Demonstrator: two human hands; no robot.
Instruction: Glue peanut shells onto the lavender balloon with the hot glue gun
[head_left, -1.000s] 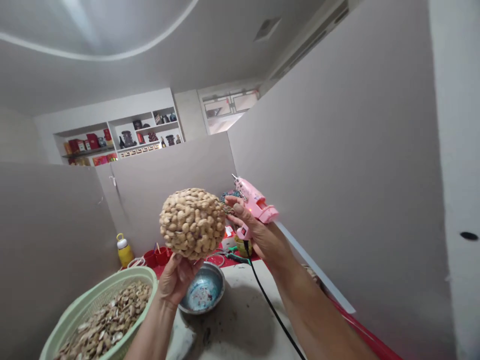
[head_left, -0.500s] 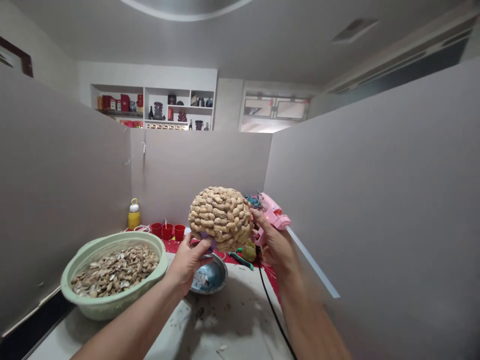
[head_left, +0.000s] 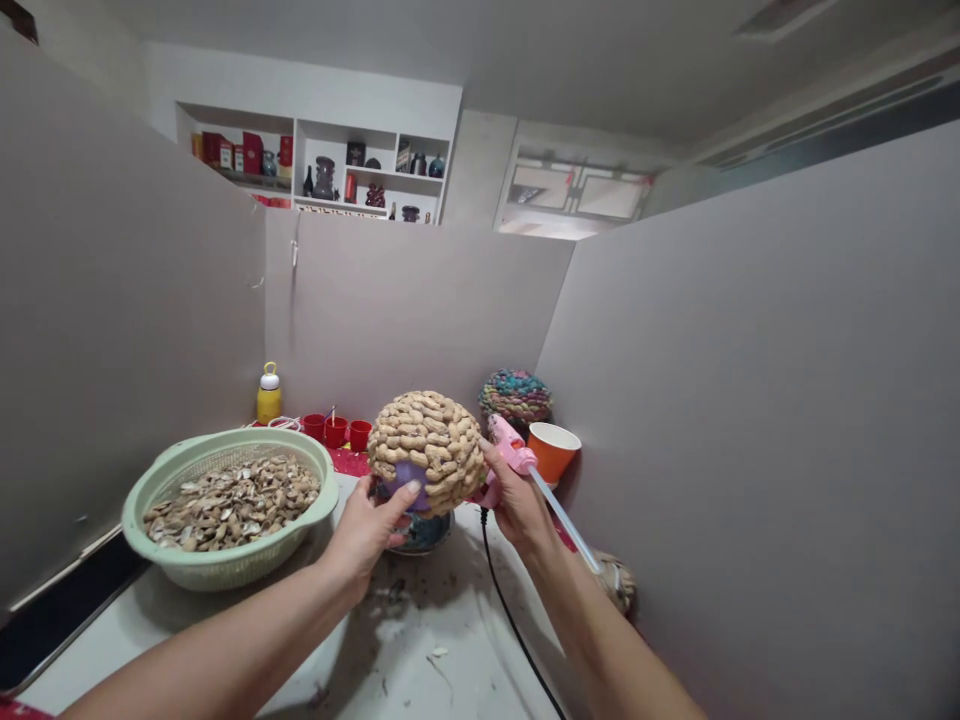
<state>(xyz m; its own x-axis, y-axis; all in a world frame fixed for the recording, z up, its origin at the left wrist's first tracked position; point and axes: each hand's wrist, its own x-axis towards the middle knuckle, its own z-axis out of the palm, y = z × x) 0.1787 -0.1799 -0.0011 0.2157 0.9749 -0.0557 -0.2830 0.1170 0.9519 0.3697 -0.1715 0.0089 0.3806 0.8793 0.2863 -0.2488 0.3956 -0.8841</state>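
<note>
A round ball covered in peanut shells is held up over the table, with a bare purple patch low on its near side. My left hand grips it from below left, thumb against the purple patch. In my right hand is a pink hot glue gun, a long clear glue stick poking out of its back. The right fingers also come up against the ball's right side. Beneath the ball stands a metal bowl, mostly hidden. The gun's black cord trails down the table.
A green basket of shell pieces stands at left. Behind are red cups and a yellow bottle. A colourful woven-looking ball and an orange paper cup stand at back right. Grey partitions enclose the white table.
The ball has turned, showing more of its purple patch, and sits slightly left. The glue gun has also moved left. The view has shifted, revealing the colourful ball and orange cup.
</note>
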